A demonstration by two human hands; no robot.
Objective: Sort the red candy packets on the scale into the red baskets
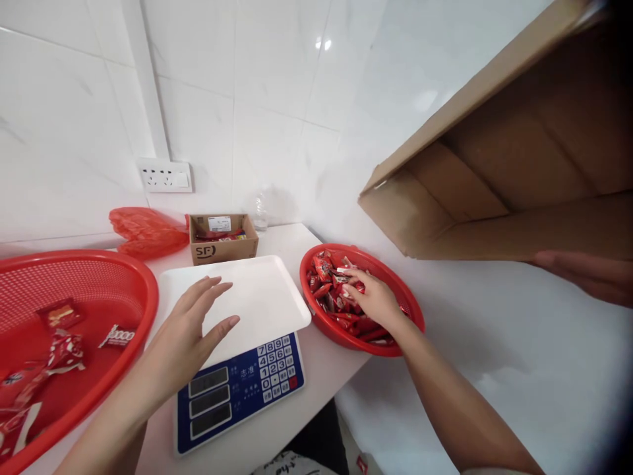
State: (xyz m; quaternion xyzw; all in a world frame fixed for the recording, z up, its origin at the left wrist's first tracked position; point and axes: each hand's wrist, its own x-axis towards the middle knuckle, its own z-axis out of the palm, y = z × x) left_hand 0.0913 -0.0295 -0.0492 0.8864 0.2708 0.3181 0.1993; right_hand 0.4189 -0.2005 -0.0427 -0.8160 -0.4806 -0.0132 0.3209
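Note:
My left hand (190,323) is held over the white weighing tray (247,290) of a digital scale, its fingers spread and nothing in them. Under the tray, the scale's blue keypad panel (242,389) faces me. My right hand (373,300) reaches into a red plastic basket (415,316) on the right. Its thumb and index finger are apart, at the top of a heap of small red snack packets (341,303). Whether a packet is touched between the fingertips is hard to make out.
Another person's hand (588,274) supports a large tilted cardboard box (430,224) at upper right. A larger red basket (143,290) with several packets stands left. Behind the scale are a small cardboard box (222,251), a red plastic bag (148,231) and a clear bottle (260,214).

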